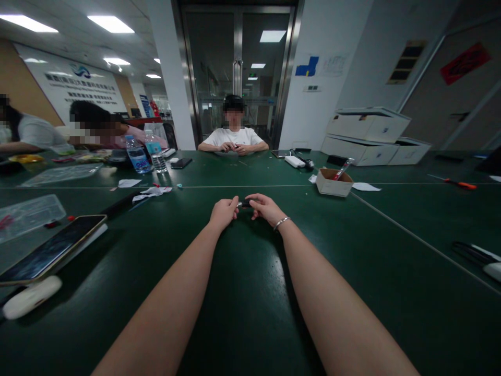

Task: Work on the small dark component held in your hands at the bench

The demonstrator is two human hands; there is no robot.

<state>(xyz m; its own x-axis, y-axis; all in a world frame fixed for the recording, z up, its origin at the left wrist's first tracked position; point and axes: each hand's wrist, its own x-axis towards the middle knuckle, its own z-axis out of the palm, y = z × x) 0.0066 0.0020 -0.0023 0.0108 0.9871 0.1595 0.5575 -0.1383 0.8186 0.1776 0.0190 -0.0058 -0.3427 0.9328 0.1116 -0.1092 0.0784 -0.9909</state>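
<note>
Above the green table (242, 271), both hands meet around a small dark piece with a silvery end (246, 203), too small to identify with certainty. My left hand (224, 213) is closed in a pinch at its silvery left end. On the other side, my right hand (267, 209), with a silver bracelet (282, 223) at the wrist, grips the black end between thumb and fingers. The fingers cover part of the piece.
At left lie a phone (55, 245), a white rounded case (33, 297) and a clear plastic box (31, 216). Water bottles (138, 155) stand behind. To the right are a small carton (334, 183) and a screwdriver (462, 184). A person (234, 138) sits opposite.
</note>
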